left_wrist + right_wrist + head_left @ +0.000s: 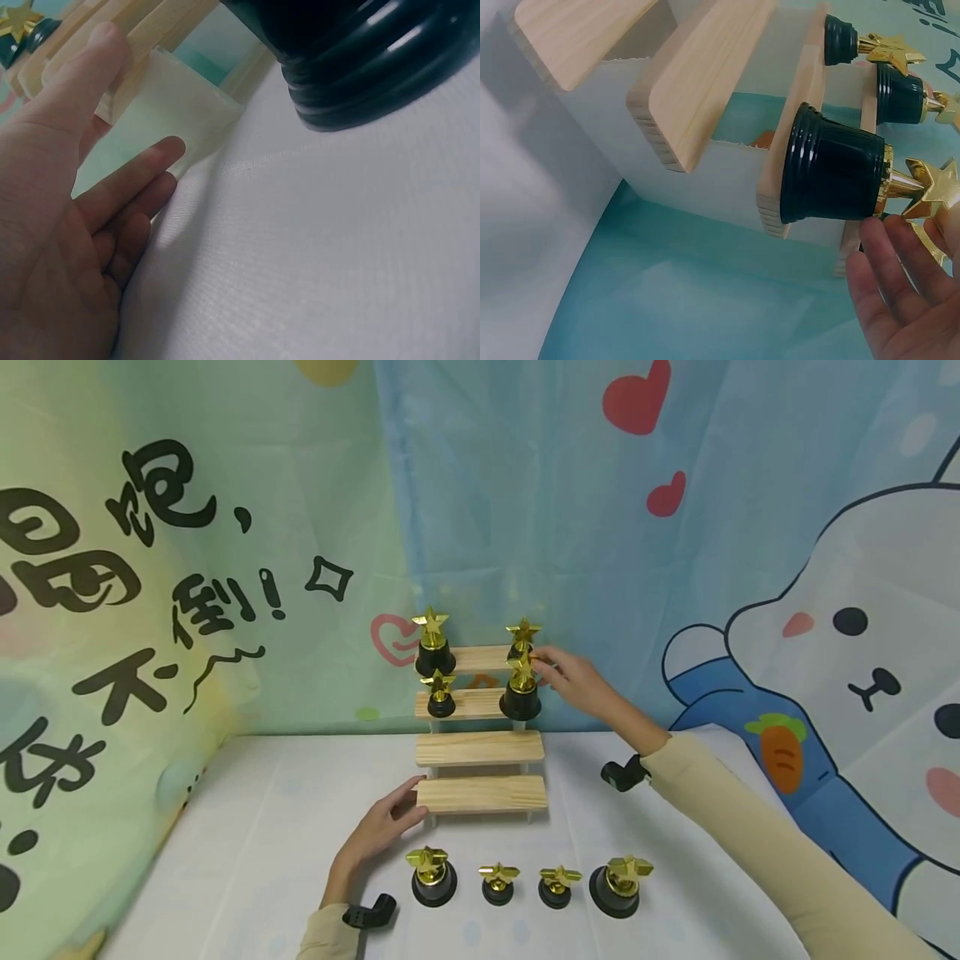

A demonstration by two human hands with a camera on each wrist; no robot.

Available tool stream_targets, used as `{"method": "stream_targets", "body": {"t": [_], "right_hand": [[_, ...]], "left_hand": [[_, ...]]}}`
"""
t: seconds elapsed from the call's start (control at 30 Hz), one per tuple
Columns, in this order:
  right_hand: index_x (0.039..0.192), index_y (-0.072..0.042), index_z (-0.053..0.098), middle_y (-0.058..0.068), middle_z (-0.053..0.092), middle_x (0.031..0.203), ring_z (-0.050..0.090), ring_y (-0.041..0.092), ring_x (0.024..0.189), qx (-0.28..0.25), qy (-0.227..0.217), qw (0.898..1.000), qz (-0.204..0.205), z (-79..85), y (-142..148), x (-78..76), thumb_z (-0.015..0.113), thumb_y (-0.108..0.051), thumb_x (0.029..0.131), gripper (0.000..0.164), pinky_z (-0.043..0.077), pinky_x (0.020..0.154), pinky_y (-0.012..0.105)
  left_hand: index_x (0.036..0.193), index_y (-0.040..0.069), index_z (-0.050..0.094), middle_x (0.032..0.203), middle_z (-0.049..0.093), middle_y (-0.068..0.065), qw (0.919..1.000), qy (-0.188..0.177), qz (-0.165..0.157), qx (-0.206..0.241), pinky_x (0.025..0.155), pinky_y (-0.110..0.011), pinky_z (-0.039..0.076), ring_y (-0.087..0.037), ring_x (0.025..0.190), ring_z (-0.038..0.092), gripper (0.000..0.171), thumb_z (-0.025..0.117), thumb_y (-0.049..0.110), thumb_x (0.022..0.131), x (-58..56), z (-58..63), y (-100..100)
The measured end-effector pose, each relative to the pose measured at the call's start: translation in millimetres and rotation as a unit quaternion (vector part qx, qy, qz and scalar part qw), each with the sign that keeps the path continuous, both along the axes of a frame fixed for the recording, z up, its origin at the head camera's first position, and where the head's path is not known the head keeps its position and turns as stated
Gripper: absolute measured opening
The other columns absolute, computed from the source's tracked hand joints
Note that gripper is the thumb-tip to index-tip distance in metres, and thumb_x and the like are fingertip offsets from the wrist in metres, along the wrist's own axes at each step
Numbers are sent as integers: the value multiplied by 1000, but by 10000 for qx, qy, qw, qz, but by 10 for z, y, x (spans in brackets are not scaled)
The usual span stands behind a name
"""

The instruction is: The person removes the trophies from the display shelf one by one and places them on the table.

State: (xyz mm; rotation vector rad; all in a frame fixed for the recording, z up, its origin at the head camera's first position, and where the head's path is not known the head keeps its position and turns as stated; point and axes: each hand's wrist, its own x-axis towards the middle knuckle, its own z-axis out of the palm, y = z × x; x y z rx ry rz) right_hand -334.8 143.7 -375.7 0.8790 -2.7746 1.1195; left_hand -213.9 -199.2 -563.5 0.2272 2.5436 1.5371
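Observation:
A stepped wooden display stand (480, 749) with pale boards rises at the back of the table. My left hand (386, 820) holds the left end of its lowest board, the thumb (101, 56) against the wood and the other fingers beside the white side panel. My right hand (573, 681) pinches the gold star of a large black-based trophy (520, 697), which stands upright at the right of the second board from the top. Behind it is another star trophy (522, 631). On the left are a large trophy (435, 652) on the top board and a small one (440, 702) below.
In front of the stand, a row of star trophies stands on the white table (262, 827): a large one (433, 885), two small ones (497, 889) (556, 892) and another large one (617, 893). A printed cloth backdrop (480, 485) hangs behind.

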Motion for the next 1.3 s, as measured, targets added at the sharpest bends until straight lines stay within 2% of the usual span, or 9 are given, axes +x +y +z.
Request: {"method": "stream_targets", "body": {"t": [0.27,0.43,0.8,1.07,1.17,1.3], "right_hand": [[134,-1,49,21,62,121,67,33,97,-15,212,9998,-17,-15,-11,30,41,-25,105,39,54,84,46],[133,-1,50,20,63,117,68,34,95,-198,371,9991,32,33,-35,133,43,-24,105,37,55,81,45],[130,-4,54,14,66,114,69,28,91,-424,554,9971,315,233,-205,543,46,-23,104,33,55,77,38],[122,-5,60,8,69,99,68,20,84,-576,805,9923,743,292,-384,835,50,-18,102,26,54,71,29],[123,-5,60,6,69,96,66,16,81,-659,794,9905,908,309,-448,973,51,-17,101,26,52,69,27],[124,-8,60,4,69,101,67,13,84,-807,609,9870,1249,317,-537,1193,51,-16,101,26,53,72,26]], "left_hand": [[147,27,42,127,65,-5,9999,70,-66,29,103,-46,44,-21,120,59,61,64,42,92,4,-11,-6],[146,30,43,127,65,-4,9999,68,-73,43,102,-44,44,-21,119,59,59,64,42,92,-1,-6,-7],[146,26,43,127,65,-6,9999,42,-75,89,104,-48,43,-23,122,58,60,64,41,92,8,-2,3],[146,29,43,128,65,-5,9999,-10,-47,122,106,-48,42,-23,123,57,60,65,42,91,13,1,3],[145,31,44,128,65,-5,9999,-12,-38,115,106,-47,41,-23,123,57,59,65,42,91,13,1,-2],[145,34,44,128,65,-5,10000,-13,-58,72,106,-47,41,-22,123,57,57,65,41,92,8,-4,-11]]}}
